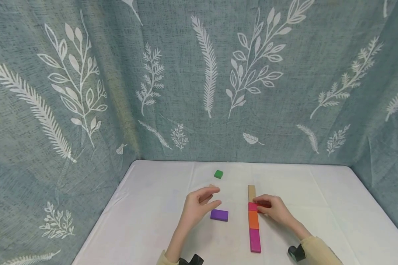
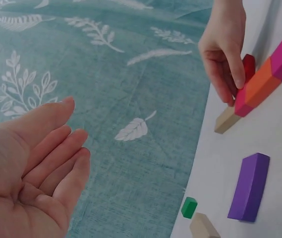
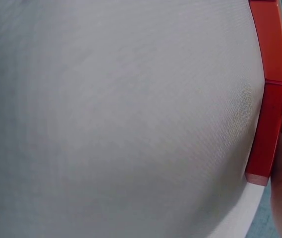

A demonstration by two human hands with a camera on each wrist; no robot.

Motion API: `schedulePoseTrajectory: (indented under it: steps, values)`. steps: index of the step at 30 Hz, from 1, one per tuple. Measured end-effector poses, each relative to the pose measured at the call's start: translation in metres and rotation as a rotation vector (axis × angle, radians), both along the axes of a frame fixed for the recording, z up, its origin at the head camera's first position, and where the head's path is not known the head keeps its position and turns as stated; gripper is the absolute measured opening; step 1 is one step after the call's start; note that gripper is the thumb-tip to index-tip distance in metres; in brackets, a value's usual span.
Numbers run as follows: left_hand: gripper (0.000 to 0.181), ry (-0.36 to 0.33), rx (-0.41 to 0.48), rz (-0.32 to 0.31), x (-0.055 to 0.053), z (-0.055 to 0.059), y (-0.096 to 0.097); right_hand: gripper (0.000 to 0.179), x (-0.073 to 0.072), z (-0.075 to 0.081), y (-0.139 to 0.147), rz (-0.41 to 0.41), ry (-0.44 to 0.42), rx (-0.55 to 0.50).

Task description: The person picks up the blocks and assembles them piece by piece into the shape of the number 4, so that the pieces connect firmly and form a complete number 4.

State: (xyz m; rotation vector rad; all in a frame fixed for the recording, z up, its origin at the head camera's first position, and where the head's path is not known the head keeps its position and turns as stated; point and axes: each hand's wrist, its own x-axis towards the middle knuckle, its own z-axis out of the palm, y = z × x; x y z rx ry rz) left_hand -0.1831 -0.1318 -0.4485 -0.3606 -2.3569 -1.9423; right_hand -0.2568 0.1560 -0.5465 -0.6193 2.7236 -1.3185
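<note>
My left hand (image 1: pixel 199 205) is raised to the left of a purple block (image 1: pixel 219 215), its fingers loosely bent with nothing between them. A row of blocks runs away from me: magenta (image 1: pixel 255 241), orange (image 1: pixel 253 220), pink (image 1: pixel 252 207) and tan (image 1: pixel 251 193). My right hand (image 1: pixel 276 210) reaches in from the right side of the row, its fingertips at the pink block. Between its thumb and fingers it pinches a red block (image 3: pixel 268 129), mostly covered by the hand in the left wrist view. Whether the red and pink blocks touch, I cannot tell.
A small green block (image 1: pixel 219 174) sits near the back of the white-covered table (image 1: pixel 318 206). A loose tan block (image 2: pixel 203 226) lies near it, mostly hidden behind the left hand in the head view. A patterned teal curtain (image 1: pixel 192 140) hangs around the table.
</note>
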Motion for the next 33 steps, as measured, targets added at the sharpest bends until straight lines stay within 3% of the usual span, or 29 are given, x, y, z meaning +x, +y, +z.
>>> schedulePoseTrajectory:
  steps: [7,17,26,33]
  values:
    - [0.033,-0.018,-0.021,-0.008,0.001,-0.013,-0.005,0.029,0.000,0.001,-0.001,-0.017,0.008,0.018]
    - [0.034,-0.065,-0.068,-0.049,-0.005,-0.045,-0.008,0.029,0.001,0.001,-0.002,-0.013,0.019,0.026]
    - [0.031,-0.023,-0.222,-0.034,-0.012,-0.071,-0.006,0.030,0.003,0.004,-0.005,-0.042,-0.001,0.038]
    - [0.032,0.074,-0.338,0.007,-0.018,-0.084,-0.006,0.029,0.000,0.004,-0.004,-0.024,-0.001,0.038]
